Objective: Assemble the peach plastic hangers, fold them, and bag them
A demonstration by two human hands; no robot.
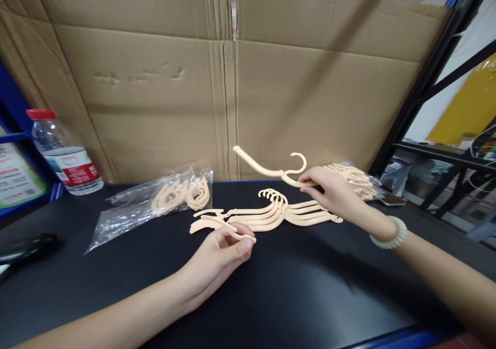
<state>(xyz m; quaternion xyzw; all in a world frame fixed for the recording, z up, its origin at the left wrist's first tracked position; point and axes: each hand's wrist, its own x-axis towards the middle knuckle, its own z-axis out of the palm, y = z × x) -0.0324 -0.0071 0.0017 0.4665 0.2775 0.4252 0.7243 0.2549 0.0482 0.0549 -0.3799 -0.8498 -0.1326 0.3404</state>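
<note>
Between the thumb and fingers of my left hand [228, 253] is a slim cream plastic hanger piece [219, 222], held low over the table. My right hand [327, 186] grips one arm of a cream plastic clothes hanger [258, 167], raised above the table with its hook upward and its other arm reaching left. Below and between my hands lies a row of several matching hangers [256, 219], nested together with their hooks toward the back. Their left ends are partly hidden behind my left hand.
A clear plastic bag [132, 204] with cream parts lies at the back left, another packed bag [356, 178] at the back right beside a phone [391, 200]. A water bottle [72, 158] stands at the left. Cardboard [155, 96] walls off the back of the black table [294, 292].
</note>
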